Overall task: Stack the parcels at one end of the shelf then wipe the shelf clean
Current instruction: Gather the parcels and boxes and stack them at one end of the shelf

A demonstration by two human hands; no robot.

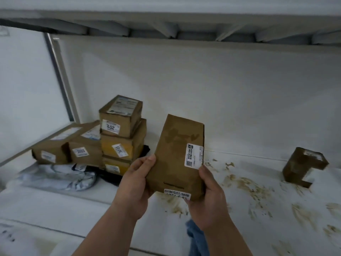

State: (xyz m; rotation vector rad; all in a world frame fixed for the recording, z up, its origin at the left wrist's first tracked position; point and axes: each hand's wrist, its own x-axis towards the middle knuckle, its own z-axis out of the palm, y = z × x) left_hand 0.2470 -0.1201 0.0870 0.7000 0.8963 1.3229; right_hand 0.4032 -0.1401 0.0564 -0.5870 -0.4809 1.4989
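Item in hand: tall brown parcel (177,156), held above the shelf (239,174) at mid-span, tilted. Left hand (136,183) grips its lower left edge, thumb on the front face; right hand (206,196) cups the lower right corner, fingers curled beneath.

Destination: stack of boxes (122,133) at the left end, three high, beside two flat boxes (68,145) lying on grey mailer bags (59,176).

Risks: the column looks narrow and uneven; a fourth parcel set on top may topple it. The soft bags beneath give poor footing.

Outstanding: one small dark box (302,167) well apart to the right. Brown stains (247,187) cover the shelf; a blue cloth (197,237) hangs below the right hand.
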